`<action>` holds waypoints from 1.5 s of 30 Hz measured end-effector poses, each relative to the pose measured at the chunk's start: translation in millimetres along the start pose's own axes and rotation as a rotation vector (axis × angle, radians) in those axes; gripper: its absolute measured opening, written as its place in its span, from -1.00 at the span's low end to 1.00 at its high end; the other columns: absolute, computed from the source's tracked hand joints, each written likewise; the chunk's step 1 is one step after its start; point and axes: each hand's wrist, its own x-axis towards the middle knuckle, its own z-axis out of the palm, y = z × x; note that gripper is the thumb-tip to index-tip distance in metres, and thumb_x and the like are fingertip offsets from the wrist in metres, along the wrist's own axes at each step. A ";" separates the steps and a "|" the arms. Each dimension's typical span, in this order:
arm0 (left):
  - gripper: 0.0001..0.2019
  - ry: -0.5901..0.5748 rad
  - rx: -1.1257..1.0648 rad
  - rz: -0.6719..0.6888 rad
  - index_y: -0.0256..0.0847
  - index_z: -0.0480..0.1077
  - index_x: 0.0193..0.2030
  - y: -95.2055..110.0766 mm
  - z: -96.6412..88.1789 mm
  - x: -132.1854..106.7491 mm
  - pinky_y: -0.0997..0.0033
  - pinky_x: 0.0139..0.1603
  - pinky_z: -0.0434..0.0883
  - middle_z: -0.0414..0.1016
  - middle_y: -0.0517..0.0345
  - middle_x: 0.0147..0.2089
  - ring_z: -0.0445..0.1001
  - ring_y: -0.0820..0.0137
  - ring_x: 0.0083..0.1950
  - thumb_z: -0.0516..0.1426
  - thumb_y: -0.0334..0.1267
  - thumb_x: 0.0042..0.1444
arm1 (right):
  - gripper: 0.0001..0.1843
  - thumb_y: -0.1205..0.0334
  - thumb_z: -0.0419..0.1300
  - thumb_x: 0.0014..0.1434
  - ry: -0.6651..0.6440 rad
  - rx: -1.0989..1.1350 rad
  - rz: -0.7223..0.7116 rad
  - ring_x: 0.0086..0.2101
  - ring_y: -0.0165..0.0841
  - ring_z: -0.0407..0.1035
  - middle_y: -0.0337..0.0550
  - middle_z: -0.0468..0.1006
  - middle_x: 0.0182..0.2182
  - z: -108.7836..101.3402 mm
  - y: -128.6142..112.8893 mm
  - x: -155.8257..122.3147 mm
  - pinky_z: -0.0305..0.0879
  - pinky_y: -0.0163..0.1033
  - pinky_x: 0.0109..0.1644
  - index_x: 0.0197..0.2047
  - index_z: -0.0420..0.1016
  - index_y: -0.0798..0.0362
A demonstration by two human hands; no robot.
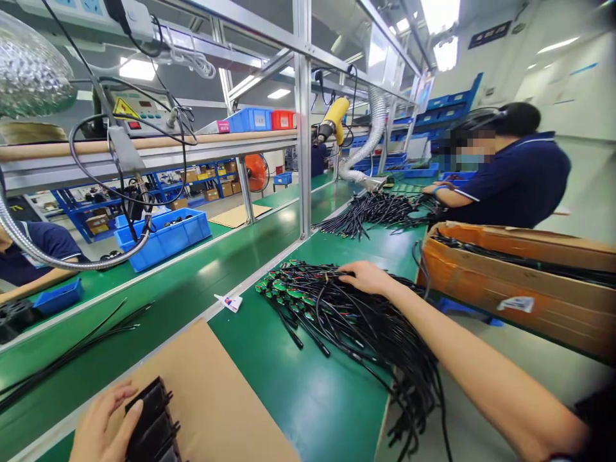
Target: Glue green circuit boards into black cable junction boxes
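Observation:
My left hand (103,423) sits at the bottom left, its fingers wrapped round a black ribbed plastic part (154,420) that rests on a brown cardboard sheet (216,391). My right hand (368,277) reaches forward across the green bench and lies on top of a heap of black cables (356,314) with small round green circuit boards at their ends (282,285). Its fingers curl down into the cables; whether they grip one is hidden.
A small white glue tube (230,302) lies left of the heap. An open cardboard box (520,282) of cables stands at right. A co-worker in dark blue (510,173) works at a second cable pile (380,212). Blue bin (166,234) and conveyor belt (144,301) at left.

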 end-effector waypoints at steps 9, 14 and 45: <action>-0.25 -0.669 -0.568 0.418 0.01 0.09 0.31 253.4 33.1 11.8 0.00 0.29 0.17 0.20 -0.01 0.31 0.21 0.04 0.28 0.29 -0.09 -0.01 | -0.68 0.47 0.06 0.15 0.060 0.257 -0.448 -0.11 -0.27 0.36 -0.11 0.53 -0.17 -28.9 -133.1 -22.8 0.30 -0.07 0.04 -0.13 0.54 0.00; -0.22 -0.913 -1.128 0.352 -0.06 0.14 0.26 288.4 54.4 -7.0 -0.09 0.26 0.16 0.19 -0.05 0.29 0.15 -0.11 0.31 0.34 -0.07 -0.09 | -0.70 0.28 0.25 0.10 0.006 0.599 -0.678 0.03 -0.22 0.25 0.03 0.37 -0.04 -26.8 -193.6 -13.1 0.28 -0.06 0.08 -0.05 0.46 0.05; -0.25 -0.463 -1.319 -0.113 -0.34 0.31 0.21 193.5 -52.0 -45.2 -0.10 0.01 0.36 0.47 -0.28 0.05 0.44 -0.07 0.03 -0.14 0.29 0.18 | -0.87 0.20 0.15 0.07 -0.782 0.518 -0.370 -0.52 -0.47 0.12 -0.34 0.28 -0.54 -21.3 -230.6 11.0 0.03 -0.34 -0.44 -0.37 0.32 0.08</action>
